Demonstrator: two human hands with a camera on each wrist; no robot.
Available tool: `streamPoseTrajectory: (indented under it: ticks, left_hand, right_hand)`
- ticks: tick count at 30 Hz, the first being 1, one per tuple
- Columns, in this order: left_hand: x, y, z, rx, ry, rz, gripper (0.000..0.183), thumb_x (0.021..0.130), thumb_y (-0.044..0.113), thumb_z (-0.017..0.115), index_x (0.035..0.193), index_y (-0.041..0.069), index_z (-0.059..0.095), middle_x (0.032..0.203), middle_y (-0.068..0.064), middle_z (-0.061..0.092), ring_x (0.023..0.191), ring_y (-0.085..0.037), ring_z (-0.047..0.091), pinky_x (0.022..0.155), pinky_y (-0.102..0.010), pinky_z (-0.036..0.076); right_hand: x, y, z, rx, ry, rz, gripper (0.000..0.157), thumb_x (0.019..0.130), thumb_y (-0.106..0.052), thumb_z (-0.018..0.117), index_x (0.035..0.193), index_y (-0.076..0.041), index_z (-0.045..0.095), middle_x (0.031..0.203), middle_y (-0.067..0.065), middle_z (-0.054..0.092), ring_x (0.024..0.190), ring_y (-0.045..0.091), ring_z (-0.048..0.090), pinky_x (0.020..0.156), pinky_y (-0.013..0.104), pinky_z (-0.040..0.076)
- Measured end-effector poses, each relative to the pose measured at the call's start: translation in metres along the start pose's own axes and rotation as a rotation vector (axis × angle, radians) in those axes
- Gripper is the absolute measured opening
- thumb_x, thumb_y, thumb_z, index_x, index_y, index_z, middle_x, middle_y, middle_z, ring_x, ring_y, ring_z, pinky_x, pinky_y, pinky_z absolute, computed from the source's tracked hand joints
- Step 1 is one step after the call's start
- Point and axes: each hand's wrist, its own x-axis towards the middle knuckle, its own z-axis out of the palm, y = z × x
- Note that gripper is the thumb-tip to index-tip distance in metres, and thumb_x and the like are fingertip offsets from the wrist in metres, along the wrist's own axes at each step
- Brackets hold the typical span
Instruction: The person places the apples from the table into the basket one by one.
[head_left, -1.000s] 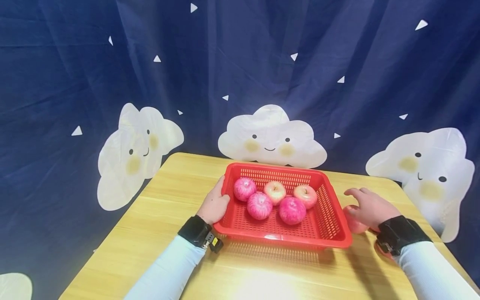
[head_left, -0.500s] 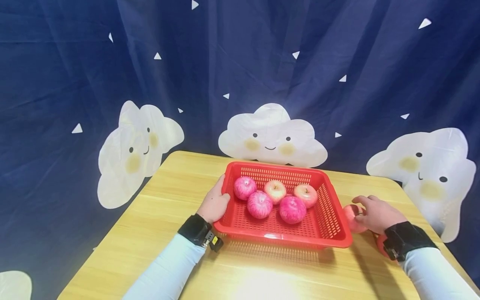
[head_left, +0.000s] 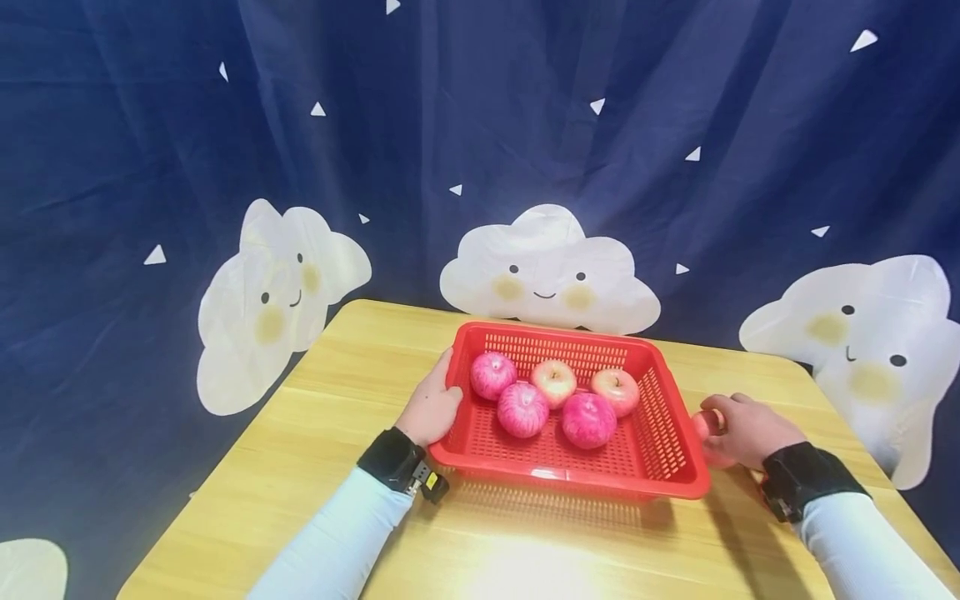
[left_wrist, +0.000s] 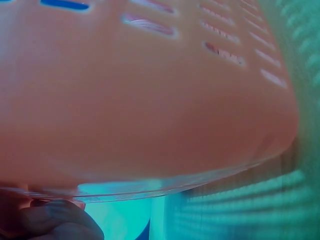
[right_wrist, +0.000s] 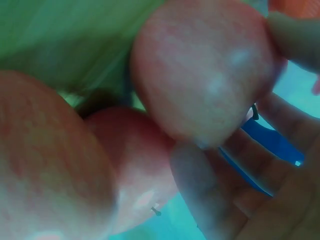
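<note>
My left hand grips the left rim of a red plastic basket, its thumb over the edge. The left wrist view is filled by the basket's slotted wall, with fingers under the rim. Several apples sit inside, among them a deep pink one and a pale one. Right of the basket, my right hand holds an apple between thumb and fingers. In the head view the hand and basket rim partly cover that apple.
Two more apples, a larger-looking one and a red one, lie close to the held apple in the right wrist view. Everything stands on a light wooden table. Behind it hangs a dark blue curtain with cloud faces.
My right hand has come down from above the apple beside the basket and closed round it. My left hand stays on the basket rim, and the apples inside have not moved.
</note>
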Motion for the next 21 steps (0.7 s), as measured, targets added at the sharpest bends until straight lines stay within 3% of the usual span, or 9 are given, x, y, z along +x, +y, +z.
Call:
streamPoseTrajectory:
  ticks: [8,14,21]
  left_hand:
    - [0.003,0.001,-0.001,-0.013,-0.003,-0.014,0.071,0.093,0.016,0.055,0.149,0.035,0.016,0.131,-0.005,0.051,0.101,-0.028,0.060,0.077,-0.052,0.055]
    - [0.003,-0.001,-0.002,-0.028,-0.011,-0.009,0.070,0.093,0.016,0.055,0.149,0.035,0.017,0.131,-0.006,0.051,0.101,-0.029,0.060,0.077,-0.053,0.055]
    - [0.003,0.001,-0.001,-0.012,-0.005,-0.018,0.069,0.093,0.016,0.055,0.146,0.041,0.018,0.131,-0.005,0.051,0.101,-0.028,0.060,0.077,-0.052,0.055]
  right_hand:
    - [0.007,-0.002,0.001,-0.029,-0.001,-0.009,0.060,0.064,-0.039,0.080,0.112,-0.009,0.061,0.084,0.010,0.055,0.070,0.023,0.052,0.057,0.040,0.047]
    - [0.010,-0.001,0.007,-0.034,-0.009,-0.019,0.069,0.060,-0.046,0.082,0.113,-0.008,0.060,0.086,0.010,0.055,0.071,0.024,0.053,0.060,0.042,0.049]
    - [0.012,-0.003,0.010,-0.029,-0.035,-0.043,0.068,0.057,-0.045,0.085,0.110,-0.009,0.061,0.084,0.008,0.055,0.072,0.023,0.051,0.061,0.044,0.049]
